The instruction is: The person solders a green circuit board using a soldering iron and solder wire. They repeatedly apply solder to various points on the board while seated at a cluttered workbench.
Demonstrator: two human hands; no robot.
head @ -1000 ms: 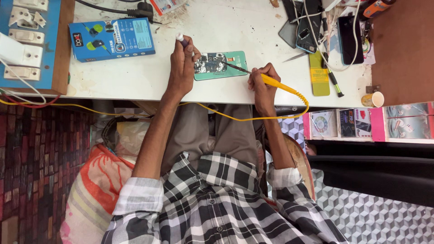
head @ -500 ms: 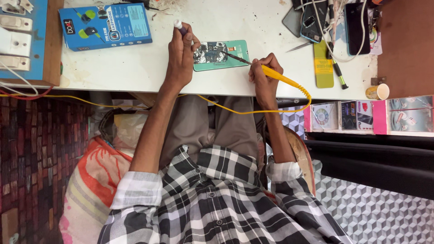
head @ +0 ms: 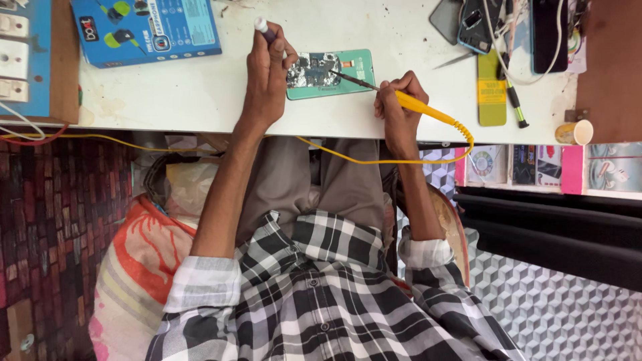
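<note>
Both hands sit lower in the frame than a moment ago, with the tool tip on the phone.

Soldering looks under way; next needs a steady tip. Right hand [head: 394,107] grips the yellow soldering iron [head: 428,112]. Left hand [head: 267,73] pinches a small tube [head: 262,27] beside the open green phone [head: 329,72], top middle, between both hands.

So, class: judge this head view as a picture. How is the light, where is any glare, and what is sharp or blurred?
Head view: even, soft light with only faint shadows on the white bench; bright glare on the metal shields of the opened phone; left hand, right hand and yellow soldering iron are sharp, no motion blur; the scene shows upside down, edges a little stretched.
</note>
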